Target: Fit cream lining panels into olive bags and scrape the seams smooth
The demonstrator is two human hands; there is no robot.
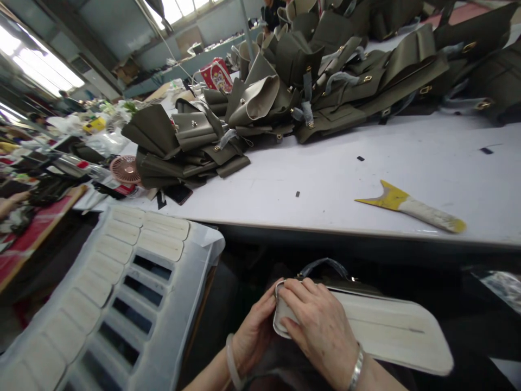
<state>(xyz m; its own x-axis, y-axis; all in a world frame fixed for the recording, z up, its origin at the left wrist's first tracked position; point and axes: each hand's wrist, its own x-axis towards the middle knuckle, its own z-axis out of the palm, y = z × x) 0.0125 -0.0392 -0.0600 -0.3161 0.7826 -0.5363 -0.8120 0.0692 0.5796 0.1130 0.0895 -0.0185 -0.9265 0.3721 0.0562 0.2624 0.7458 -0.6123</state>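
Observation:
A long cream panel (391, 326) with rounded corners lies over the lap, on a dark bag whose clear-wrapped handle (325, 264) shows behind it. My left hand (256, 326) is closed on the panel's left end, its fingers partly hidden behind the edge. Across the top of that same end lies my right hand (321, 326), its fingers bent and pressed on the panel near the left edge. A thin dark line runs along the panel's middle.
A white table (325, 184) edge runs just ahead, bearing piled dark olive bags (195, 130) and a yellow-tipped tool (411, 206). At the left stands a translucent slotted tray (191, 282) with several cream panels (93, 277). A pink fan (125, 169) and a phone (178, 194) lie beyond it.

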